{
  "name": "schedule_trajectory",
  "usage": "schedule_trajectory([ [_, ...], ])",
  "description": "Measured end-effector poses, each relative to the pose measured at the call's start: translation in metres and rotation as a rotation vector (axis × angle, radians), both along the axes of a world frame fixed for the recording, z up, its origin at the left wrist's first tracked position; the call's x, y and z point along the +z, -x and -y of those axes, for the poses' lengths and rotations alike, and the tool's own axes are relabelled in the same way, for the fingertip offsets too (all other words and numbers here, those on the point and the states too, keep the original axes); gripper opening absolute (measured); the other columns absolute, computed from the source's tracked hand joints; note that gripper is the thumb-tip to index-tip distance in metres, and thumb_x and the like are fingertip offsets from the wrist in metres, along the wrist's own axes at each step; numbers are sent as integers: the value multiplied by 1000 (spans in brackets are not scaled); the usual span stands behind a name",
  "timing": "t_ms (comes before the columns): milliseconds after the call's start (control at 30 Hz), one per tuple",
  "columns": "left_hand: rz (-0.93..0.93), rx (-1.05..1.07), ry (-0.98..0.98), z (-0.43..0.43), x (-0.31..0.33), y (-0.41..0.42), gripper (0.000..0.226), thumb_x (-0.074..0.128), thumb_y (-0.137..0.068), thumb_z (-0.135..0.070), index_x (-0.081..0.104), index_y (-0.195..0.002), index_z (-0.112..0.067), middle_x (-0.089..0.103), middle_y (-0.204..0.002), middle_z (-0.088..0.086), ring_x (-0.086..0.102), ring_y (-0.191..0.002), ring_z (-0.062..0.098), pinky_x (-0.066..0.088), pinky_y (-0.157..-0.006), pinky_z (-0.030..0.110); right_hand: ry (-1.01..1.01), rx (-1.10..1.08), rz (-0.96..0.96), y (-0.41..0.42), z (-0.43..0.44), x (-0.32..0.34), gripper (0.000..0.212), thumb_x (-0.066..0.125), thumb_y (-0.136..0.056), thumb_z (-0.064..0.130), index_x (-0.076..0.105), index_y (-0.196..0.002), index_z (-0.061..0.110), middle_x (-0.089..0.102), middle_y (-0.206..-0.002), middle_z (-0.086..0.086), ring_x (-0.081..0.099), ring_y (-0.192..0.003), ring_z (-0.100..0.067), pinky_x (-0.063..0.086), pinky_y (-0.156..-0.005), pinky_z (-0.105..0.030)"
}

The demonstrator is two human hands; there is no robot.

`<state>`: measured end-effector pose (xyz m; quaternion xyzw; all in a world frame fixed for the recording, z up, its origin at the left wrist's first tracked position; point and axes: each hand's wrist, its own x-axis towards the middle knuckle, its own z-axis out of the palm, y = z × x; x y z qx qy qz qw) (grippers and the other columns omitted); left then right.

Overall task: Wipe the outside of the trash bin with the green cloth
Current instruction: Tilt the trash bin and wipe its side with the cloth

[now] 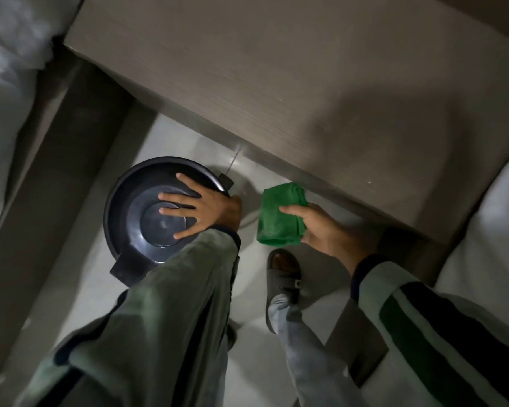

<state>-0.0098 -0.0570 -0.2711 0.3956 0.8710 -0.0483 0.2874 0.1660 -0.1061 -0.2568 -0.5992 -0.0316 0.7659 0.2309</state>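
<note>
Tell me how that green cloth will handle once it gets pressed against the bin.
The green cloth looks soft and floppy: it bunches in folds where the right hand pinches it, so it should mould to the trash bin. Probably light, since fingers alone hold it. The left hand lies flat on the lid, likely steadying the bin.

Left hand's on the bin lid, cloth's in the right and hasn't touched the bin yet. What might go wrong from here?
1. The left hand rests flat on the trash bin lid with spread fingers, not gripping; side strokes may slide or tip the bin on the smooth tiled floor.
2. The green cloth is held folded, so only a small face would wipe.
3. The bin stands close beside the wooden cabinet, and the light is dim; its far side is easily missed.
</note>
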Motion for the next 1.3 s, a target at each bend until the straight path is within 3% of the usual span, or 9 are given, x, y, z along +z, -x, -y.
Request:
schedule_trajectory([
  [233,-129,190,44,8,11,23,112,67,-78,-58,-10,-155,-35,-10,-166,19,-6,-151,44,10,-104,81,-20,195,375,21,15,-10,33,60,-92,14,61,-124,6,70,-109,-13,69,-89,-26,60,-76,-35],
  [367,-20,118,21,40,28,102,135,88,-56,-46,-6,-154,-40,-11,-167,11,-6,-152,38,15,-107,78,-148,471,561,72,27,-9,50,53,-93,23,42,-142,23,60,-133,-18,60,-116,-37,51,-102,-45],
  [533,114,29,-28,45,53,185,115,64,-65,-80,-5,-151,-48,-6,-167,11,-1,-151,38,12,-111,73,-571,621,719,188,61,-1,77,57,-89,9,19,-155,23,42,-153,-14,47,-136,-33,45,-108,-48],
  [700,177,207,-20,-16,38,222,108,49,-65,-89,-3,-152,-51,-6,-167,17,-4,-151,45,4,-119,60,-643,291,794,305,96,6,68,57,-87,9,34,-150,21,34,-158,-14,38,-142,-35,42,-108,-55],
  [800,296,278,-3,-44,24,238,113,52,-64,-87,-7,-152,-49,-1,-167,19,10,-149,47,18,-118,61,-589,54,585,336,85,-1,63,43,-92,38,20,-151,32,13,-166,-5,17,-152,-25,30,-117,-55],
  [900,410,350,10,-69,18,256,115,63,-69,-76,-2,-156,-39,22,-164,14,33,-143,39,29,-113,62,-629,-9,615,340,59,-28,65,44,-94,41,19,-153,34,4,-167,-2,8,-154,-25,25,-120,-57],
  [1100,557,367,214,-81,34,273,86,50,-84,-72,35,-151,-20,52,-146,14,54,-125,35,37,-109,55,-190,-204,552,296,19,-110,64,45,-100,20,14,-154,32,12,-165,-10,20,-149,-37,27,-119,-58],
  [1233,583,353,313,-78,52,260,64,29,-93,-69,62,-110,-17,56,-136,20,57,-90,37,39,-78,59,147,-320,438,279,11,-129,58,39,-102,25,16,-155,27,43,-150,-20,47,-133,-42,39,-112,-48],
  [1300,580,373,335,-80,56,257,67,27,-92,-71,61,-113,-17,52,-143,22,58,-100,42,38,-80,64,233,-342,373,284,14,-118,53,40,-101,23,23,-151,23,48,-144,-23,50,-128,-42,42,-107,-48],
])
